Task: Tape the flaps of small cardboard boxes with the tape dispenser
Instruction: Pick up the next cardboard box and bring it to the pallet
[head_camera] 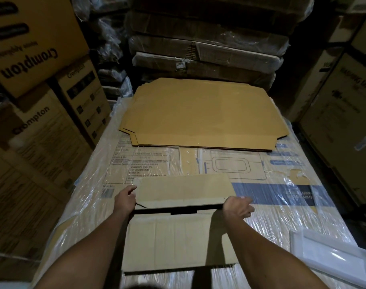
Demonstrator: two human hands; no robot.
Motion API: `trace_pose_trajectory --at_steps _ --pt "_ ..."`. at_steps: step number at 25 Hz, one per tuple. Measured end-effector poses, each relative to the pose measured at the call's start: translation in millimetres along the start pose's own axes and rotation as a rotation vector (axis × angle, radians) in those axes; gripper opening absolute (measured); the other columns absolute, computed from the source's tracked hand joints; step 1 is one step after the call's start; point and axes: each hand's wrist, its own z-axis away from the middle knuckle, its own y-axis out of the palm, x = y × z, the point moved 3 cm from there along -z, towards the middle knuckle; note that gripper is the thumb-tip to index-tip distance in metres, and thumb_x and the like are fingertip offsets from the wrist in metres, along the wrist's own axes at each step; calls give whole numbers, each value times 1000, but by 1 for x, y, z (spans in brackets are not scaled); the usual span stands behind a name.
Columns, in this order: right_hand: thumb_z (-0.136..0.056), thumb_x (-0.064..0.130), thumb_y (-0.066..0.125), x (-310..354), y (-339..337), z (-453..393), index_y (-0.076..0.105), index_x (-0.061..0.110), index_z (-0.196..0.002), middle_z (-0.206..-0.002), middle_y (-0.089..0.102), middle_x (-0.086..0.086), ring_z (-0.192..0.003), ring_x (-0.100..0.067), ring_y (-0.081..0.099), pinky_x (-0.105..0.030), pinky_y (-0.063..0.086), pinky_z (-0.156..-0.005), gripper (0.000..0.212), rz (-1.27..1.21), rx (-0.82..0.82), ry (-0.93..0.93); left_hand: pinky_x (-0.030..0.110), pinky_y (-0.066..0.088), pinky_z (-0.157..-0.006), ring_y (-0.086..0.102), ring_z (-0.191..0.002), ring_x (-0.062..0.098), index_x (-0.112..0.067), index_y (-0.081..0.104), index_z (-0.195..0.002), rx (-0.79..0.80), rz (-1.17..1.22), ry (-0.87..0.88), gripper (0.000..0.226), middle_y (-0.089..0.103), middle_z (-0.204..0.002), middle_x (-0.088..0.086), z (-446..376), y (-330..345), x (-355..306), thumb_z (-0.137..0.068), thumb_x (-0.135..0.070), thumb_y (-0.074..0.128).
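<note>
Small cardboard box (178, 236) lies on plastic-wrapped carton (282, 215), near edge. Far flap (184, 190) gripped at left end by left hand (125, 197), at right corner by right hand (238, 207). Tape dispenser not seen. Risk judged: creased flap tearing further if pulled unevenly.

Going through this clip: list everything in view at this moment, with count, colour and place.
small cardboard box: one, pale brown, near centre on the work surface, far flap being folded, dark gap between the flaps
flattened cardboard sheets: a thin stack, exact count unclear, tan, far centre of the surface
wrapped cartons: work surface, brown and blue print under clear film
white tray: one, near right edge
Crompton cartons: several, brown, stacked left
wrapped bundles: several, brown, stacked behind
printed cartons: brown, right
tape dispenser: not in view
left hand: grips the flap's left end
right hand: grips the flap's right end
</note>
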Motion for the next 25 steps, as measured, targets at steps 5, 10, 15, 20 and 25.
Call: trace_pose_trajectory --at_steps 5,10,15,20,25 --pt "-96 27 47 -19 15 4 46 25 -111 -128 42 -12 -114 -30 46 -50 37 -94 16 629 191 -439 37 39 -102 54 -119 32 -13 67 -121 -97 177 -204 32 63 -128 12 24 5 -6 -98 -28 51" --pt "-95 48 43 -35 22 -3 35 24 -121 -125 40 -16 -119 -32 41 -51 39 -98 36 647 238 -392 36 38 -107 50 -128 30 -17 57 -132 59 3 33 49 57 -137 9 14 21 -9 -85 -14 68" --pt "-97 58 29 -52 31 8 3 18 -150 -153 5 -29 -145 -41 6 -52 18 -115 72 715 217 -349 47 38 -103 38 -132 36 -27 29 -151 114 -425 190 56 21 -158 13 0 56 -16 -99 -40 45" --pt "-96 63 15 -66 40 7 -18 20 -152 -155 -20 -28 -145 -39 -17 -52 -1 -119 79 797 243 -417 49 50 -77 54 -107 42 -26 22 -155 -6 -692 268 62 29 -154 22 13 67 3 -98 -46 37" --pt "-95 65 13 -67 45 -1 -25 16 -149 -151 -30 -30 -142 -41 -26 -55 -7 -117 82 841 284 -392 47 53 -66 56 -95 44 -20 26 -154 17 -738 258 63 33 -148 28 14 71 -3 -96 -44 38"
